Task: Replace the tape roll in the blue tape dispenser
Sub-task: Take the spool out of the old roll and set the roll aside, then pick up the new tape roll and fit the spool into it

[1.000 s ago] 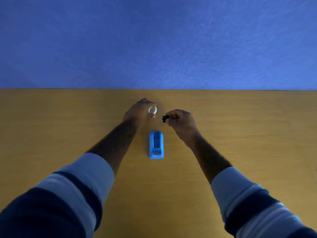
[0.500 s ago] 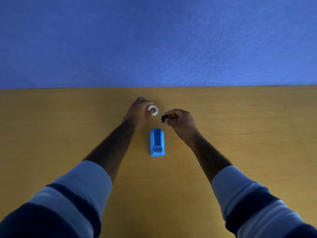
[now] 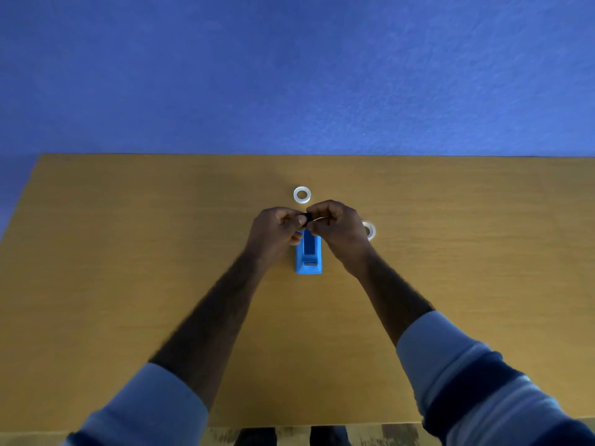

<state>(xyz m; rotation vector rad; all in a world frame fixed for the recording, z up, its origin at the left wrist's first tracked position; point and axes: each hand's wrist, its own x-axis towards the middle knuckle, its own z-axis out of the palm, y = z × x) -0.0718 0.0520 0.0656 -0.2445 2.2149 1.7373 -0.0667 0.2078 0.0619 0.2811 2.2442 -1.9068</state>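
The blue tape dispenser [image 3: 309,256] stands on the wooden table [image 3: 128,252], its far end partly under my hands. A white ring-shaped tape roll [image 3: 302,195] lies flat on the table just beyond my hands. A second tape roll [image 3: 370,230] lies to the right, partly hidden by my right hand. My left hand [image 3: 275,231] and my right hand [image 3: 338,230] meet above the dispenser's far end, both pinching a small black spindle [image 3: 307,216] between the fingertips.
A blue wall [image 3: 289,75] rises behind the table's far edge. The table's near edge runs along the bottom, with floor and dark shoes [image 3: 328,437] below it.
My left hand has let go of the white roll, which now lies on the table. Both hands came together over the dispenser on the black spindle. The camera view pulled back.
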